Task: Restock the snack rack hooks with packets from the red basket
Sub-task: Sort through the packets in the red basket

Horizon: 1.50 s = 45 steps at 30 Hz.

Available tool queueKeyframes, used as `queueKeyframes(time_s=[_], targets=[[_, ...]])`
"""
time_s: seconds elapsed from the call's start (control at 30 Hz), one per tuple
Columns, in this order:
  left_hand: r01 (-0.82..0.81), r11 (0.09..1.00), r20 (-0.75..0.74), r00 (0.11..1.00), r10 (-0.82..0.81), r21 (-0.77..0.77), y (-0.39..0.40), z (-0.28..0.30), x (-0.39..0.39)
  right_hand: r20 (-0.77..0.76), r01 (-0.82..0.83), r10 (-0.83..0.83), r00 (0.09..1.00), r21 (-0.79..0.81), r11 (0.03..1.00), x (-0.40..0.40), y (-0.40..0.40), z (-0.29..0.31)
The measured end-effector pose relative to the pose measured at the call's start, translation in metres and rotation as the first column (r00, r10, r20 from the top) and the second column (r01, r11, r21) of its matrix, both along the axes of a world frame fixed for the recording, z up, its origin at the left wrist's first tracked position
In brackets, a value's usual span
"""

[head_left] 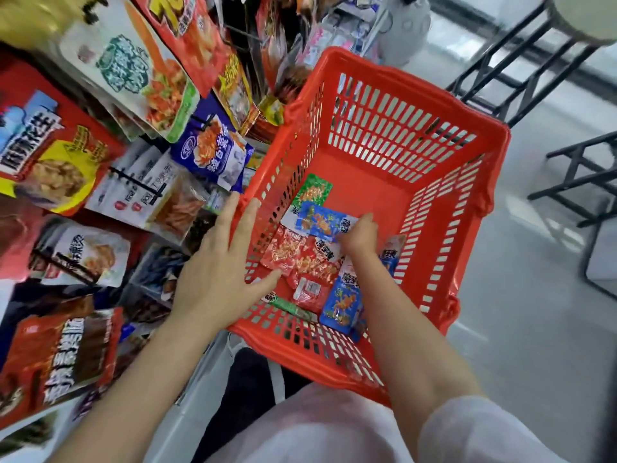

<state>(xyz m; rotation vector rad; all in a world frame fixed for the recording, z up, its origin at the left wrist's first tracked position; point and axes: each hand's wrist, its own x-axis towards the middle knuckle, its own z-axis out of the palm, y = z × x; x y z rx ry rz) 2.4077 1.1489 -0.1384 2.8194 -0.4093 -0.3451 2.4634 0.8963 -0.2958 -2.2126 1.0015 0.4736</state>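
The red basket (444, 202) sits in front of me, right of the snack rack (143, 185). On its floor lie several small packets: a blue packet (319, 222), a green one (314, 192), red ones (293, 255) and another blue one (342, 304). My right hand (359, 235) is down inside the basket and pinches the right edge of the upper blue packet. My left hand (217, 262) hovers with straight, spread fingers over the basket's left rim, holding nothing. The rack's hooks carry large hanging packets on the left.
Hanging packets fill the rack from top left to bottom left, a purple one (213, 152) closest to the basket rim. Black metal stool frames (521, 78) stand on the grey floor to the right. My lap and white clothing are below the basket.
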Motion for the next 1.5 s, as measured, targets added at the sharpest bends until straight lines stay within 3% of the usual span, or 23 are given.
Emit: queueKeyframes(time_s=[0.1,0.17,0.23,0.3,0.47,0.6,0.73,0.8,0.87,1.1,1.33,1.5], targets=[[-0.007,0.999,-0.02,1.0,0.007,-0.039,0.0,-0.001,0.014,0.056,0.119,-0.124,0.991,0.092,0.989,0.005,-0.011,0.006],[-0.001,1.0,-0.036,0.999,0.0,-0.021,-0.001,-0.004,0.02,0.157,0.232,-0.29,0.944,0.31,0.922,0.007,-0.013,0.016],[-0.001,1.0,-0.044,0.999,0.0,-0.022,-0.001,-0.005,0.02,0.204,0.224,-0.369,0.907,0.509,0.831,0.012,-0.015,0.028],[0.004,0.998,-0.051,0.999,-0.007,-0.059,0.0,-0.004,0.019,0.205,0.172,-0.357,0.911,0.599,0.782,0.022,-0.012,0.035],[0.021,0.992,-0.16,0.986,-0.041,-0.125,0.009,0.003,0.021,0.178,0.154,-0.268,0.947,0.481,0.863,0.047,0.013,0.02],[0.053,0.987,-0.162,0.984,-0.078,-0.153,0.015,0.001,0.018,0.108,0.217,-0.27,0.957,0.349,0.912,0.059,0.047,0.006],[0.045,0.987,-0.153,0.986,-0.07,-0.156,0.015,0.0,0.018,-0.006,0.407,-0.473,0.881,0.518,0.752,0.061,0.066,0.007],[0.044,0.986,-0.158,0.985,-0.07,-0.158,0.015,-0.001,0.018,-0.096,0.434,-0.474,0.875,0.588,0.682,0.056,0.071,0.008],[0.045,0.987,-0.155,0.986,-0.069,-0.153,0.015,-0.001,0.018,-0.158,0.4,-0.392,0.906,0.623,0.673,0.051,0.081,0.006],[0.018,0.986,-0.162,0.986,-0.044,-0.163,0.014,-0.001,0.017,-0.074,0.317,-0.348,0.935,0.615,0.722,0.027,0.098,-0.005],[0.005,0.963,-0.14,0.989,-0.045,-0.27,0.027,0.003,-0.006,0.097,0.438,-0.574,0.813,0.549,0.712,0.03,0.074,0.001],[-0.064,0.962,-0.137,0.99,0.029,-0.264,0.031,0.003,-0.014,0.016,0.302,-0.399,0.917,0.625,0.719,0.032,0.091,0.011]])
